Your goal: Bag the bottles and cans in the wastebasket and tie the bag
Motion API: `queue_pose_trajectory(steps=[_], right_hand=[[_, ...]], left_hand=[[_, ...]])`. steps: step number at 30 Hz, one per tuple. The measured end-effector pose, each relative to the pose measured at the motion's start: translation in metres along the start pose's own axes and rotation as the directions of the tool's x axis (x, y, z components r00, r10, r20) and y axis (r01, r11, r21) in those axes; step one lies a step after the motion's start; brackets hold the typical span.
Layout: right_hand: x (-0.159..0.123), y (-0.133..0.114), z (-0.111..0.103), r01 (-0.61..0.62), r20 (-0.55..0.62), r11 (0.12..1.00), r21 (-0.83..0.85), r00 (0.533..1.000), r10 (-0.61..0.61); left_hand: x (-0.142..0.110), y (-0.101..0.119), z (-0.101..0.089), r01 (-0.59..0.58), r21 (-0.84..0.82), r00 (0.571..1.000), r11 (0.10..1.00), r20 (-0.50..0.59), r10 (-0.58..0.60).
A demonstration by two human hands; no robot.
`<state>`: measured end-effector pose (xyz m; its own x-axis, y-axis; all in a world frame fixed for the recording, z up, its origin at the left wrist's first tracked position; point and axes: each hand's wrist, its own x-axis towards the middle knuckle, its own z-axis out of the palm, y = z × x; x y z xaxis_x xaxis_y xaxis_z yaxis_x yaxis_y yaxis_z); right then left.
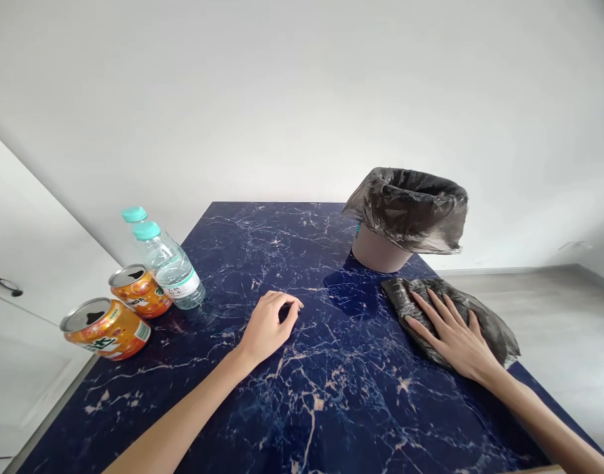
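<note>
My left hand [271, 325] rests on the dark blue marbled table [302, 388], fingers curled in and thumb tip meeting the index finger; I see nothing held in it. At the right edge of the table, my right hand [454, 339] lies flat with its fingers spread, pressing on a flattened black plastic bag [405, 296]. Behind that bag stands a greyish-pink trash bin [379, 250]. A black bin liner [415, 209] lines it and hangs down over its rim. The bottom of the bin's inside is hidden.
On the left stand two orange soda cans, the nearer can [107, 329] and the farther can [140, 291]. Behind them are two clear water bottles with turquoise caps, the front bottle [170, 266] partly covering the rear one. A white wall [282, 99] rises beyond the table.
</note>
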<state>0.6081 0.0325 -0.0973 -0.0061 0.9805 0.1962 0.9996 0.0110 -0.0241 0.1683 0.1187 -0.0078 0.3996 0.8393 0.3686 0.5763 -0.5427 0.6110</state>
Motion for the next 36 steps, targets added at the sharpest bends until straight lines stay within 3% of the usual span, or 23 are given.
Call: queue_pose_trajectory(steps=[8,14,18,23,26,31,36], right_hand=[[0.000,-0.018,-0.014,-0.092,-0.100,0.992,0.082,0.990,0.101],[0.004,-0.047,-0.073,0.052,-0.313,0.995,0.087,0.949,-0.022],[0.018,-0.061,-0.116,0.185,-0.480,0.982,0.036,0.865,-0.145],[0.050,-0.051,-0.155,0.352,-0.689,0.929,-0.117,0.645,-0.331],[0.071,-0.046,-0.182,0.374,-0.712,0.914,-0.158,0.598,-0.368],[0.109,-0.054,-0.221,0.396,-0.672,0.891,-0.219,0.601,-0.433],[0.147,-0.070,-0.230,0.468,-0.565,0.842,-0.267,0.632,-0.531]], left_hand=[[-0.002,-0.001,0.000,-0.018,-0.015,1.000,1.000,-0.004,0.017],[-0.003,-0.001,0.001,-0.026,-0.024,1.000,0.999,-0.006,0.026],[-0.004,-0.002,0.001,-0.031,-0.028,0.999,0.999,-0.014,0.031],[-0.003,-0.007,0.004,-0.035,-0.038,0.999,0.999,-0.040,0.033],[-0.002,-0.010,0.005,-0.035,-0.041,0.997,0.999,-0.075,0.032],[0.000,-0.017,0.006,-0.046,-0.044,0.989,0.998,-0.143,0.039],[0.000,-0.026,0.012,-0.012,-0.028,0.974,1.000,-0.228,0.005]])
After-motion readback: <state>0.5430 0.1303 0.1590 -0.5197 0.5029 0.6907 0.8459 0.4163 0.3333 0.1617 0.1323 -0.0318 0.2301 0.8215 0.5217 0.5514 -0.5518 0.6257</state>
